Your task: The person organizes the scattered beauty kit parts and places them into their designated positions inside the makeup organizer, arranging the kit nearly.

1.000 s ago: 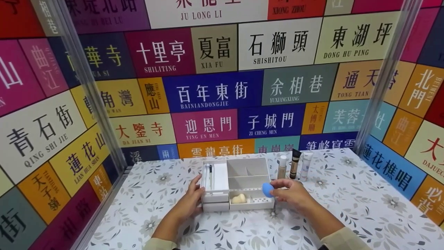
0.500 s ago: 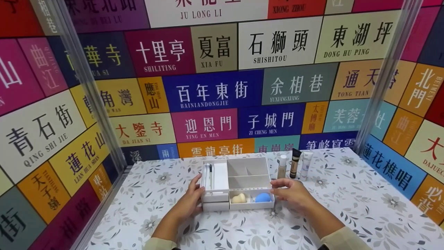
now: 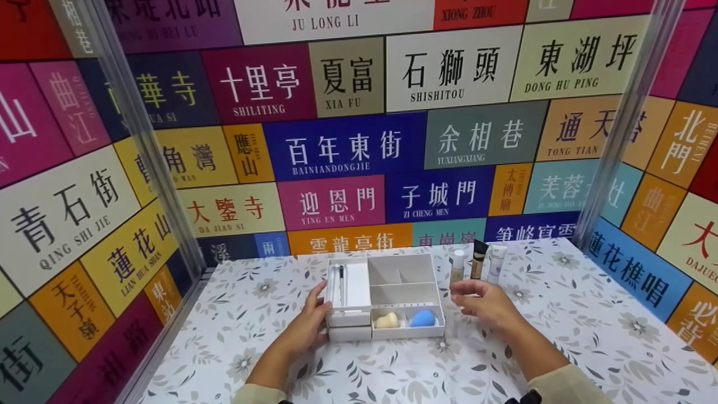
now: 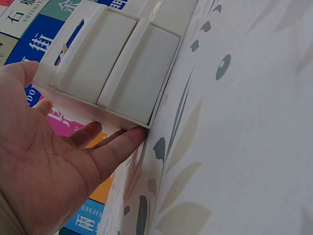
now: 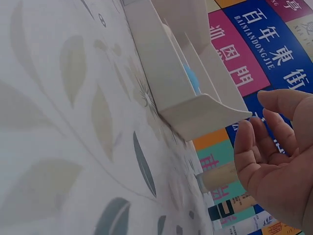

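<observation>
"Since a second ago, the blue makeup sponge (image 3: 423, 318) is leaving the right hand (image 3: 487, 307) and is now sitting in the white organizer's (image 3: 408, 332) front compartment, lower centre of the head view."

"Are the hands holding anything?"

"The right is hovering beside the box, fingers loosely bent around nothing; the left hand (image 3: 305, 322) is resting parted fingers against its left side."

"Handling?"

"The sponge is probably light and squashy: pinch its sides gently. The organizer is likely stiff, slightly slippery plastic: steady both side walls."

"Looks?"

"Sponge smooth, rounded; organizer boxy, drawers stacking at left."
</observation>
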### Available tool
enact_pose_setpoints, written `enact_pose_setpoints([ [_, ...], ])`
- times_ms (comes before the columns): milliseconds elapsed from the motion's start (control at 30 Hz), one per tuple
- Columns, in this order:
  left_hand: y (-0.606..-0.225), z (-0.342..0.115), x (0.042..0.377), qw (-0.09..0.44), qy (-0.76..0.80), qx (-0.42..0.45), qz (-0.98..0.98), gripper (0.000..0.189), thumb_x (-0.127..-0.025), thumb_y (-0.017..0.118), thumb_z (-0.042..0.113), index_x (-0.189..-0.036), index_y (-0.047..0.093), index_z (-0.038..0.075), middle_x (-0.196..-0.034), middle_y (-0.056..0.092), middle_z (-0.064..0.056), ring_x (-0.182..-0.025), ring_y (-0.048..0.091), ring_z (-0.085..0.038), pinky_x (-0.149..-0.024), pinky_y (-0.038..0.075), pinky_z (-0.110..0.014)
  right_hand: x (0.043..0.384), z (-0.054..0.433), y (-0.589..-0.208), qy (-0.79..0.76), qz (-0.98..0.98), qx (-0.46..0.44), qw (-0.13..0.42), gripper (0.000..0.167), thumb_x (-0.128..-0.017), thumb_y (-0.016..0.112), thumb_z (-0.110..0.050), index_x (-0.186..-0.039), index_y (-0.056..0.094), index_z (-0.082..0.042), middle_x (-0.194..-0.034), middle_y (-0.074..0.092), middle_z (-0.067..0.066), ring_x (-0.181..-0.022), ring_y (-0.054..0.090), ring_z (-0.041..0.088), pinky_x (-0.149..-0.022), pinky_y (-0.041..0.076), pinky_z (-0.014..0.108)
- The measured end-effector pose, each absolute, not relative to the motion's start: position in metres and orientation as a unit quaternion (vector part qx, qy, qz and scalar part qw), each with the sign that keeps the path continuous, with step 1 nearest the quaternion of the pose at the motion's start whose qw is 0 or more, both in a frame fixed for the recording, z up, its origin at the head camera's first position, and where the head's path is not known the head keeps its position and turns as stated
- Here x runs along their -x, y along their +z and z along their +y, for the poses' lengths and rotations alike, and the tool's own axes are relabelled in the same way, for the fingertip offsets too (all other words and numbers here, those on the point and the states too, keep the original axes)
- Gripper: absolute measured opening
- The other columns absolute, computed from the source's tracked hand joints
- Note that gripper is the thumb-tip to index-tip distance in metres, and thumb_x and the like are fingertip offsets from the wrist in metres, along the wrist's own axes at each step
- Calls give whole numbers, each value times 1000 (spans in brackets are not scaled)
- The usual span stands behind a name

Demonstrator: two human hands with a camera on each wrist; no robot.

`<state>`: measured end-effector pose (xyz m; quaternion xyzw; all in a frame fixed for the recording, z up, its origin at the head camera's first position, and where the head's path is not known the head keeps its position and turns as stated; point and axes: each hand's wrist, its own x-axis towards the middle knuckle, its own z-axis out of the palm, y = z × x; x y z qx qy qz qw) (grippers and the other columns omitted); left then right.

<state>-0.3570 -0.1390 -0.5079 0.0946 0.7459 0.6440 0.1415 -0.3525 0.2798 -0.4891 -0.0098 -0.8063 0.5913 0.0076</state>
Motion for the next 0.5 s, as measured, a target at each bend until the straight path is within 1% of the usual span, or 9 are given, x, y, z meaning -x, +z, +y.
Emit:
enact_pose_setpoints([
  [67, -508, -139, 357, 142, 642, -95, 748, 65, -113, 41, 45, -170, 11, 41, -177, 15, -23, -159, 32, -54, -120, 45, -64, 355, 286, -488, 593, -805, 24, 8, 43, -98, 78, -24, -136, 69, -5, -132, 72, 11, -111, 71, 21, -92, 60, 30],
  [167, -507, -139, 356, 145, 639, -87, 751, 65, -112, 43, 47, -169, 13, 45, -178, 14, -21, -159, 32, -53, -121, 44, -64, 357, 297, -486, 596, -802, 42, 11, 46, -99, 77, -28, -139, 67, -7, -132, 71, 8, -114, 69, 21, -93, 60, 29],
  [300, -507, -140, 356, 147, 638, -85, 751, 64, -112, 43, 47, -169, 13, 47, -179, 13, -19, -159, 33, -51, -122, 43, -63, 362, 313, -484, 605, -795, 42, 29, 47, -102, 75, -27, -141, 65, -4, -127, 73, 3, -108, 69, 12, -91, 61, 27],
  [367, -508, -140, 356, 146, 638, -91, 750, 65, -112, 42, 46, -169, 12, 45, -179, 13, -20, -159, 34, -51, -122, 44, -63, 365, 321, -485, 609, -791, 42, 38, 47, -102, 74, -26, -141, 64, -2, -122, 74, 1, -103, 70, 7, -89, 62, 25],
  [500, -509, -141, 357, 144, 637, -101, 750, 65, -113, 42, 46, -170, 10, 43, -178, 14, -19, -159, 34, -50, -121, 46, -61, 369, 335, -484, 607, -791, 56, 53, 48, -103, 73, -25, -143, 61, -1, -116, 73, -3, -98, 69, 5, -85, 62, 23],
])
